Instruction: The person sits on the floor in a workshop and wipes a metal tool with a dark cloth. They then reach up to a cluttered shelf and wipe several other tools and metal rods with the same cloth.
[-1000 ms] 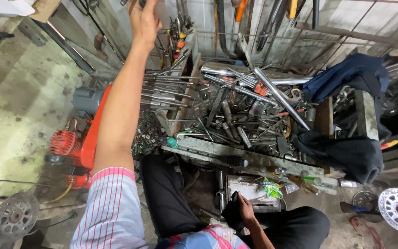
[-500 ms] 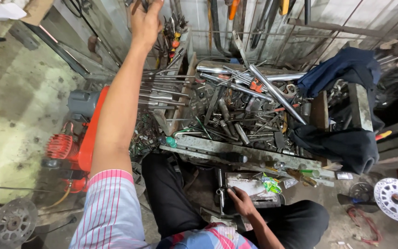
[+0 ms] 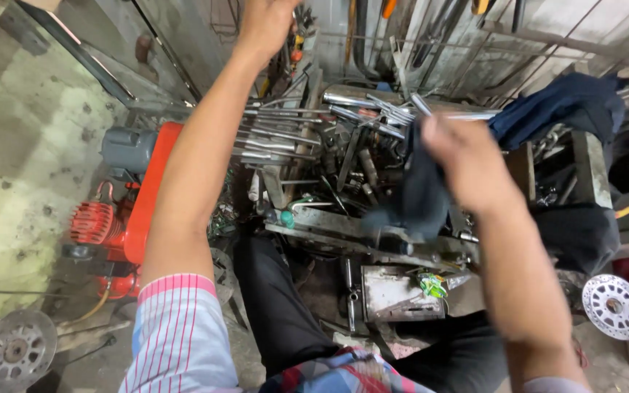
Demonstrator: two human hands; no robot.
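Note:
My left hand [image 3: 265,28] reaches high up to the hanging tools at the top edge of the view; its fingers are cut off by the frame, so what they touch is hidden. My right hand [image 3: 467,161] is raised in front of the cluttered workbench [image 3: 343,225] and grips a dark blue cloth [image 3: 418,195] that hangs down from it. The hand is blurred by motion. Under both arms lie several chrome rods and steel pipes [image 3: 285,135] piled on the bench.
An orange and red compressor with a grey motor [image 3: 136,193] stands at the left. Brake discs lie at the bottom left [image 3: 12,351] and right [image 3: 615,306]. Dark blue clothing [image 3: 558,109] is draped at the upper right. A metal box [image 3: 400,293] sits below the bench.
My right hand has risen from the metal box by my lap up to bench height, now with a dark cloth in it. The left arm stays stretched upward.

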